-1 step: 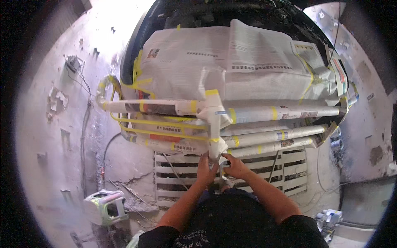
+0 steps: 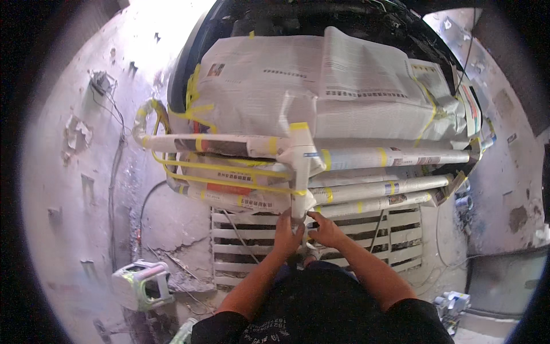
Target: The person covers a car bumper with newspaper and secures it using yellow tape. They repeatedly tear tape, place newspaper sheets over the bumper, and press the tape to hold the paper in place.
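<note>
My left hand (image 2: 288,234) and my right hand (image 2: 326,231) work side by side at the lower end of an upright paper-wrapped post (image 2: 300,166). The left fingers are closed on the newspaper at its bottom, and the right thumb and fingers pinch its right edge. Yellow tape (image 2: 298,126) caps the post's top. Newspaper-wrapped bars (image 2: 395,156) run out to both sides, banded with yellow tape. Behind them large newspaper sheets (image 2: 366,80) cover the vehicle body, and a yellow-taped thin bar (image 2: 229,167) crosses at left. My fingertips are partly hidden.
A slatted floor grate (image 2: 235,234) lies beneath my hands. A pale plastic step stool (image 2: 143,285) stands at lower left. Cables (image 2: 118,172) run along the left floor. Another pale object (image 2: 454,304) sits at lower right. The dark vehicle (image 2: 298,20) fills the far side.
The view has shifted slightly, so the post appears a little farther right. Both hands keep their place at the post's lower end.
</note>
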Available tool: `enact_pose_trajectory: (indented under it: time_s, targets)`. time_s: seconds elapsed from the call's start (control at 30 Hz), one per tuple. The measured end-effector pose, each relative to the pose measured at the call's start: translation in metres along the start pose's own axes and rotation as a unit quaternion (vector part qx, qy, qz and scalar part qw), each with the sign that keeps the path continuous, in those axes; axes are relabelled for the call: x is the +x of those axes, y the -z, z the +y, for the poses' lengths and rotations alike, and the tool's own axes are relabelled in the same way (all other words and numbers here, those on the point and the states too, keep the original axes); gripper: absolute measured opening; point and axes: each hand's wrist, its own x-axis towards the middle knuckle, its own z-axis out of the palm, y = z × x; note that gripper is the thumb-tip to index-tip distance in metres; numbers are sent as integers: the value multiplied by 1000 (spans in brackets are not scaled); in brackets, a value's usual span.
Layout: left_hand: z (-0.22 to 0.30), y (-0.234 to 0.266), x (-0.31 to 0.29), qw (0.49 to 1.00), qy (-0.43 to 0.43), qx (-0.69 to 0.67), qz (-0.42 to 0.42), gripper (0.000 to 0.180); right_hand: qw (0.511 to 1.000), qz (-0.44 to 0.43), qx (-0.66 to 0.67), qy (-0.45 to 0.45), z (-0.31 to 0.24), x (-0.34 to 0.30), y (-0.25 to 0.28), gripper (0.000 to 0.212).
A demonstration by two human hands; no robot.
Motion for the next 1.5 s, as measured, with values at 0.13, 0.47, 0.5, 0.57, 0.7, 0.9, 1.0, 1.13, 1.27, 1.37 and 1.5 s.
enact_pose_trajectory:
  time_s: [0.13, 0.47, 0.5, 0.57, 0.7, 0.9, 1.0, 1.13, 1.27, 1.37, 1.5]
  targets:
    - [-15, -7, -6, 999, -32, 4, 0, 68, 998, 45, -46, -22, -7, 12, -23, 63]
    - [-46, 27, -33, 995, 40, -79, -35, 51, 984, 25, -10, -174, -4, -24, -20, 54]
    - [-44, 34, -37, 987, 87, -115, -67, 49, 981, 37, 18, -190, -8, -32, -21, 52]
    - [-43, 42, -43, 980, 109, -122, -115, 47, 970, 65, 73, -221, -20, -47, -19, 49]
    - [-41, 52, -54, 950, 158, -203, -175, 44, 970, 54, 133, -196, -49, -58, -21, 54]
    - [-23, 62, -61, 840, 238, -410, -263, 39, 997, 52, 35, -35, -47, -69, -46, 61]
    - [-21, 57, -65, 871, 174, -397, -232, 38, 998, 36, 17, -49, -61, -67, -53, 59]
    - [-23, 59, -67, 911, 161, -316, -209, 33, 998, 16, 5, -56, -62, -64, -58, 60]
    - [-25, 67, -66, 917, 149, -292, -229, 28, 998, -5, -22, -66, -64, -63, -60, 58]
    - [-36, 57, -70, 906, 145, -320, -236, 26, 996, -7, -72, -61, -64, -61, -62, 54]
    - [-52, 30, -79, 909, 188, -329, -176, 27, 991, -32, -99, -87, -72, -57, -65, 49]
